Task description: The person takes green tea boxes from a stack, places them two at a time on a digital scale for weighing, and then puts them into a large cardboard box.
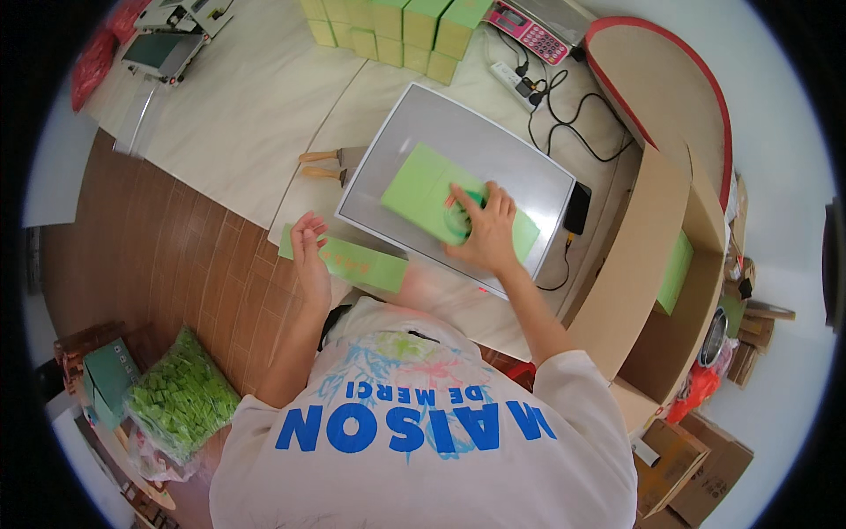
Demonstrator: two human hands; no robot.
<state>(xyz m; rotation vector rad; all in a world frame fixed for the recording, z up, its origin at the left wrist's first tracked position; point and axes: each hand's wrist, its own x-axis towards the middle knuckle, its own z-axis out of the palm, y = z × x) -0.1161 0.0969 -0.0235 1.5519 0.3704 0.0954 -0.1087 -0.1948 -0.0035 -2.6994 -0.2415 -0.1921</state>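
On a grey panel with a white rim lies a block of light green cartons, set side by side. My right hand is over the block, with thumb and fingers around a round green roll; it looks like tape, but the hand partly hides it. My left hand is raised with nothing in it, fingers slightly bent and apart. Below and beside it, a long light green box with orange writing lies at the table's near edge.
Two wooden-handled tools lie left of the panel. Stacked green boxes stand at the back. A pink keypad scale, power strip and black cables are behind. A phone and an open cardboard box are at right.
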